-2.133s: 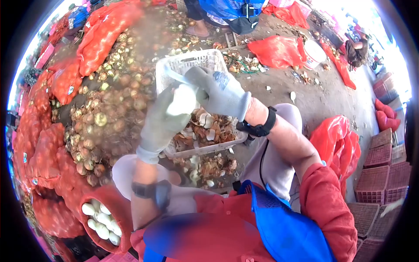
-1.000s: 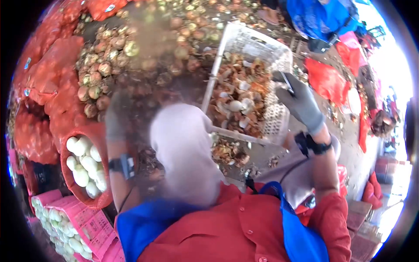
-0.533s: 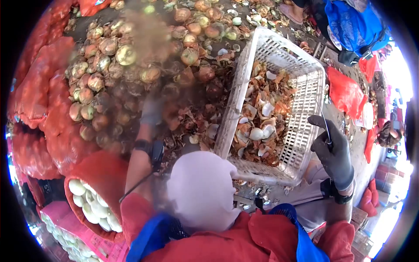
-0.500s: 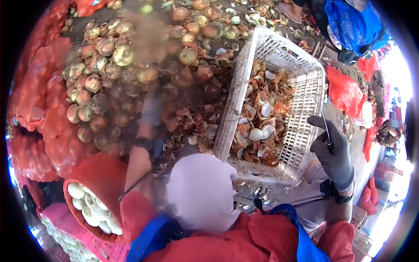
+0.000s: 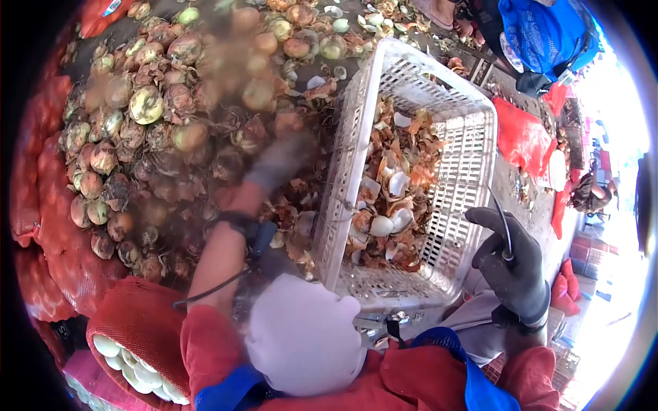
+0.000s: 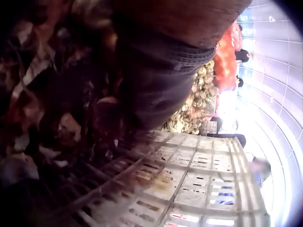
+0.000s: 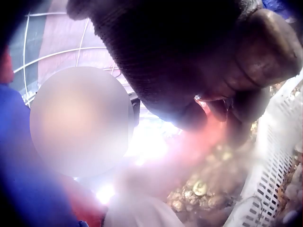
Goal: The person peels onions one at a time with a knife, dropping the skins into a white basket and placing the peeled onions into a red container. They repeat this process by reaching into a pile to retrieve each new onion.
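My gloved left hand [image 5: 281, 164] reaches into the onions and skins beside the white crate's left wall, blurred in the head view. In the left wrist view the gloved hand [image 6: 156, 87] is dark against the crate wall, its fingertips hidden; I cannot tell whether it holds anything. Around it lie unpeeled onions [image 5: 188, 137] and loose skins. My gloved right hand [image 5: 514, 274] grips a thin-bladed knife [image 5: 502, 219] with the blade pointing up, just right of the crate. In the right wrist view the right hand [image 7: 189, 61] shows dark, its fingers curled.
Between the hands stands the slatted white crate [image 5: 473, 164], with onion skins [image 5: 394, 198] inside. A red mesh sack [image 5: 140, 329] of peeled onions [image 5: 130, 370] sits at lower left, beside a pink crate [image 5: 96, 380]. Full red sacks line the left. Another person's blue covering [image 5: 548, 34] is ahead.
Both hands were together at a white peeled onion over the crate, then parted. My left hand went down to the left, then toward the crate wall. The right hand kept the knife.
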`<state>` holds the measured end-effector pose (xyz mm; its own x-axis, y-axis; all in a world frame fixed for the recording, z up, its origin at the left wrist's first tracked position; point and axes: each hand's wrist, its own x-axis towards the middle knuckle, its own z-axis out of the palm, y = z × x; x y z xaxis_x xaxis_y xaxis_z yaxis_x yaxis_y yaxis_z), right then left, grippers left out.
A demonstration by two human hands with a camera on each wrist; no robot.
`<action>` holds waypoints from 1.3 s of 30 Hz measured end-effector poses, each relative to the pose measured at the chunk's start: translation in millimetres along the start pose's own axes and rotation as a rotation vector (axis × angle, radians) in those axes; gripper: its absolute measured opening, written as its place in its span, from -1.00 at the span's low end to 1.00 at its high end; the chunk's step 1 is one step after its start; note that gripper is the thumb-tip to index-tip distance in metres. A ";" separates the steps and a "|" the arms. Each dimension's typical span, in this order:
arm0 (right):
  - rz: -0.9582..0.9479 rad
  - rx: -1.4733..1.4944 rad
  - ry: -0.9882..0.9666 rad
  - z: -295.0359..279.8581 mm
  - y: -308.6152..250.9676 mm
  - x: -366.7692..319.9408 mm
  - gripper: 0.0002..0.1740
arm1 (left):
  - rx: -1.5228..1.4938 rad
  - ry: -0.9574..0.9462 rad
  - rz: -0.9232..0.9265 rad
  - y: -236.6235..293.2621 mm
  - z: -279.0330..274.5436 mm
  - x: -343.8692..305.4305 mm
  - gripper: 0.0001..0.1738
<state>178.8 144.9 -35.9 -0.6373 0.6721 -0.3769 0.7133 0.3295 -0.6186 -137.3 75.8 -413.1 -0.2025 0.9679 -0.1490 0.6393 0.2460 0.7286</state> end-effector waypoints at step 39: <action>-0.380 0.480 -0.153 -10.3 15.0 -97.9 -0.58 | -1.035 0.156 -0.163 127.2 -102.4 -155.2 -0.55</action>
<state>254.9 90.9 -1.3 -0.8805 0.4523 -0.1422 0.2408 0.1683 -0.9559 -100.5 -48.5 -228.9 -0.3693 0.8915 -0.2626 -0.3326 0.1370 0.9331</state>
